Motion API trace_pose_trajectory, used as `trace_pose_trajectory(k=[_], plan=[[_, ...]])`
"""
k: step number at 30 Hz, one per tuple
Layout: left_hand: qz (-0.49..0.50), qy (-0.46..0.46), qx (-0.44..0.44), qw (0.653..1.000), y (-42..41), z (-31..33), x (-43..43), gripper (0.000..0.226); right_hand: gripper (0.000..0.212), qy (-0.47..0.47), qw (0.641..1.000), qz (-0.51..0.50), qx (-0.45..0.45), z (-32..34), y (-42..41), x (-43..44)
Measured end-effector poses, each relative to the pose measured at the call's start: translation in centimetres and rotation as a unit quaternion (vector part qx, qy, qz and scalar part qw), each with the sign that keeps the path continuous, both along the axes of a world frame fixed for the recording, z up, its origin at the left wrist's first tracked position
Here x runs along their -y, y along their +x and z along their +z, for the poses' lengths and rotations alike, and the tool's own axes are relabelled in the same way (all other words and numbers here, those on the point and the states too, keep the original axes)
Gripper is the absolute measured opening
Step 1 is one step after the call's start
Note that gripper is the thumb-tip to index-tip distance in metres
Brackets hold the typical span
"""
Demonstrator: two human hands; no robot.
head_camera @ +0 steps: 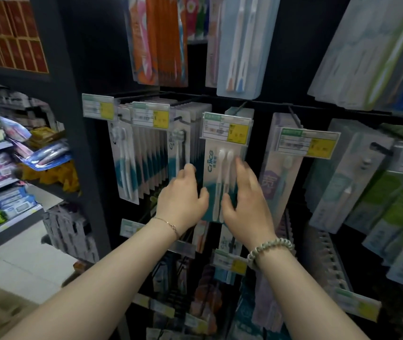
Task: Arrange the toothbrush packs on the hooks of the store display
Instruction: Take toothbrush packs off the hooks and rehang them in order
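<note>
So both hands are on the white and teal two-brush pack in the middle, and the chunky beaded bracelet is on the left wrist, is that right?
Not quite. The head view shows the beaded bracelet on the right wrist; the left wrist wears a thin chain. The rest holds: the left hand and right hand are both on the white and teal pack.

**Teal, white and yellow on black**

The toothbrush pack [220, 177] out front is white above and teal below, with teal lettering down its side and two white brushes inside. The row of packs [151, 165] to its left repeats the same white-and-teal. Each price tag [226, 130] is white with a green strip and a yellow block. Up top hang orange packs [168, 45] — off to the right, green packs [401, 217]. The display panel [301, 45] behind is black.
</note>
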State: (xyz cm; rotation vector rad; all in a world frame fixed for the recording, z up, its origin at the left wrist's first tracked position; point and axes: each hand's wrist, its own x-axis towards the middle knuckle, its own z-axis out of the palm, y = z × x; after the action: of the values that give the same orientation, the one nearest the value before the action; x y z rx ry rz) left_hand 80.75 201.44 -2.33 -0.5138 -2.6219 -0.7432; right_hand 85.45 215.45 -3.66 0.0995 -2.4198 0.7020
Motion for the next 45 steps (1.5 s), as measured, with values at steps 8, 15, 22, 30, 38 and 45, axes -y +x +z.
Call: trace_pose_trajectory(k=[8, 15, 22, 30, 38, 45], plan=[[-0.176, 0.143, 0.024, 0.974, -0.8, -0.8, -0.9, 0.082, 0.078, -0.017, 0.999, 0.004, -0.035, -0.2, -1.9, 1.3], [-0.227, 0.205, 0.098, 0.947, -4.2, -0.6, -2.7, 0.074, 0.069, -0.088, 0.995, -0.019, -0.037, -0.6, -5.1, 0.7], [-0.287, 0.258, 0.103, 0.917, -7.2, -0.2, -3.8, 0.064, 0.046, -0.112, 0.992, -0.032, -0.057, 0.0, -7.7, -0.2], [-0.298, 0.248, 0.14, 0.911, -8.0, 0.2, -3.5, 0.07, 0.038, -0.117, 0.989, -0.06, -0.065, 0.4, -8.2, 0.4], [-0.273, 0.238, 0.158, 0.919, -7.8, 0.3, -1.8, 0.064, 0.039, -0.123, 0.981, -0.117, -0.089, 0.2, -7.1, 1.6], [-0.179, 0.11, 0.096, 0.973, -5.9, 0.7, 0.1, 0.029, 0.048, -0.099, 0.983, -0.143, -0.054, -0.4, -4.4, 1.6]])
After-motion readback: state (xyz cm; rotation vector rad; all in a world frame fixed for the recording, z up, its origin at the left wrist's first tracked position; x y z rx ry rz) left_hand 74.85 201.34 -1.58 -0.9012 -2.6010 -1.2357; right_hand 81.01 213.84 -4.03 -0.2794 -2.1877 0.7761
